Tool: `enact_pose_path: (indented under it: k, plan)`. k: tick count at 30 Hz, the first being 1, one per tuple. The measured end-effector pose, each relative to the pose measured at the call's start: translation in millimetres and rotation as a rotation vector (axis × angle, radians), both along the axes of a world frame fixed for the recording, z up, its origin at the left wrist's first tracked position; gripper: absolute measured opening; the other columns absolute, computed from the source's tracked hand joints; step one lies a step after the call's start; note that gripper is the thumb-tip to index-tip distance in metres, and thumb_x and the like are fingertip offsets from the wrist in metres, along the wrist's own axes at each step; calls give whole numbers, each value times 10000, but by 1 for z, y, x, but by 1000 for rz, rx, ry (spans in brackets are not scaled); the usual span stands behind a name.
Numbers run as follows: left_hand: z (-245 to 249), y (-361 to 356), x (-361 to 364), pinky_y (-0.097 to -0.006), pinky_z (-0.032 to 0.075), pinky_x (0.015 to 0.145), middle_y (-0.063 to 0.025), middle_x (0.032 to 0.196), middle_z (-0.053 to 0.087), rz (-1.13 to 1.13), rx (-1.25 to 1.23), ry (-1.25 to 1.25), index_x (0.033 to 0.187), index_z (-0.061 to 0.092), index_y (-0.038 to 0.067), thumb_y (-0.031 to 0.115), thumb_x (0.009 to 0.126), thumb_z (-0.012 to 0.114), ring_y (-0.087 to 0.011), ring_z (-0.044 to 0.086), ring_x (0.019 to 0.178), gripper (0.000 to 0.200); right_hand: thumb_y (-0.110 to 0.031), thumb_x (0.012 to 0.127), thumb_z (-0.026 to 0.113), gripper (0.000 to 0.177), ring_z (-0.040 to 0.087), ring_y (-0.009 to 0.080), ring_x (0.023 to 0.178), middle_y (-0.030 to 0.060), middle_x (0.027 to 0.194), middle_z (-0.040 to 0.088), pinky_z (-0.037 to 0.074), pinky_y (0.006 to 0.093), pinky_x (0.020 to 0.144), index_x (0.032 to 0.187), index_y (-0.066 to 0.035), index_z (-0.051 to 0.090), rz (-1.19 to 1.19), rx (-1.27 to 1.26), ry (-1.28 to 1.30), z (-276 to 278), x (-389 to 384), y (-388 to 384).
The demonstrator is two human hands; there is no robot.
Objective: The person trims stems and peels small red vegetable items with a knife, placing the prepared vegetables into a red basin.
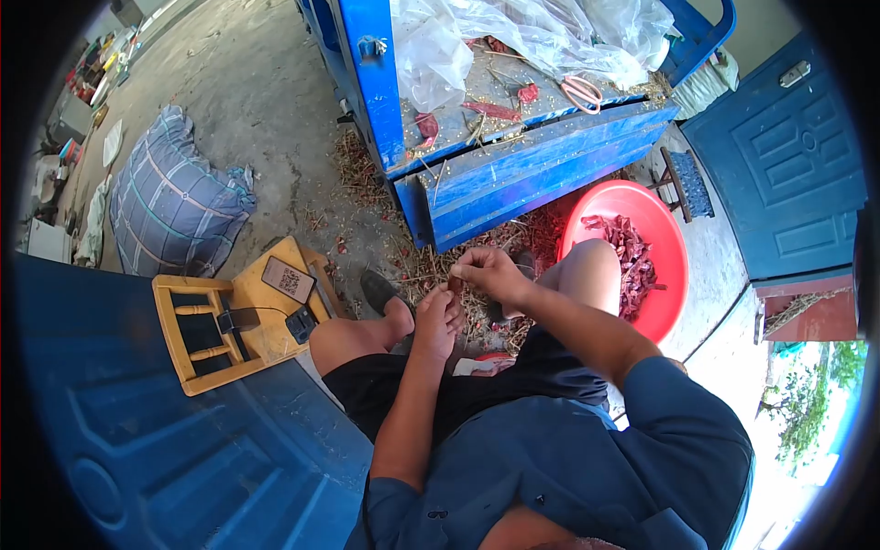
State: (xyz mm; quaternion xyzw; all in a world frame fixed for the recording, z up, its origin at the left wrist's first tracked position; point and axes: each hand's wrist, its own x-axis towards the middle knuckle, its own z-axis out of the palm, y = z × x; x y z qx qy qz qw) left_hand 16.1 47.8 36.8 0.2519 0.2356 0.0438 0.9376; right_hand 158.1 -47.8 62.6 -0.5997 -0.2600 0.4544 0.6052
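Note:
Over my lap, my left hand (439,321) is closed around the lower end of a small dark reddish-brown dried chili (455,285). My right hand (493,274) meets it from above, thumb and forefinger pinched at the chili's upper end. Fingers cover most of the chili. To the right of my knee stands a red plastic basin (674,266) holding many dark red dried chili pieces (628,261). Below my hands, stems and bits of chili (412,247) litter the ground between my feet.
A blue cart (541,170) ahead carries plastic sheeting (513,41), chili scraps and pink-handled scissors (582,94). At left are a wooden chair (252,286) with a phone (289,279) on it and a stuffed plaid sack (179,206). Blue doors (779,156) flank me.

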Motion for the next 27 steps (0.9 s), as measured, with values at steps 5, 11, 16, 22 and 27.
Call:
enact_pose_path:
  k: [5,11,16,22,27]
  plan:
    - [-30,-6,-6,-220,255,361,86,544,344,25,-72,64,1001,551,137,186,972,457,-54,310,393,110,-154,905,679,146,625,214,666,74,741,642,496,329,622,838,-31,639,-362,-114,-375,-35,-31,4]
    - [-42,-20,-17,-220,245,355,79,546,354,-12,-79,217,937,569,132,204,976,459,-57,309,388,137,-111,824,602,144,625,379,716,131,896,533,500,495,597,917,-38,520,327,-15,-1182,-22,-1,-17]
    - [-34,-24,-7,-225,224,355,73,534,348,-139,34,223,888,572,95,170,939,468,-54,300,387,138,-146,820,563,176,629,392,724,154,910,547,501,501,601,925,-12,521,828,-10,-1297,29,44,-19]
    - [-28,12,-42,-231,236,332,60,541,376,-24,15,212,850,531,130,188,938,492,-63,331,381,113,-109,818,573,177,641,399,813,148,1021,595,515,502,690,982,-57,615,1033,-171,-1178,21,62,-40]
    - [-22,-6,-27,-230,250,350,61,543,379,-105,0,236,848,530,121,169,947,472,-68,324,374,123,-135,870,638,367,651,338,884,124,1015,671,528,416,781,1224,-52,588,416,-215,-1061,1,48,-50]
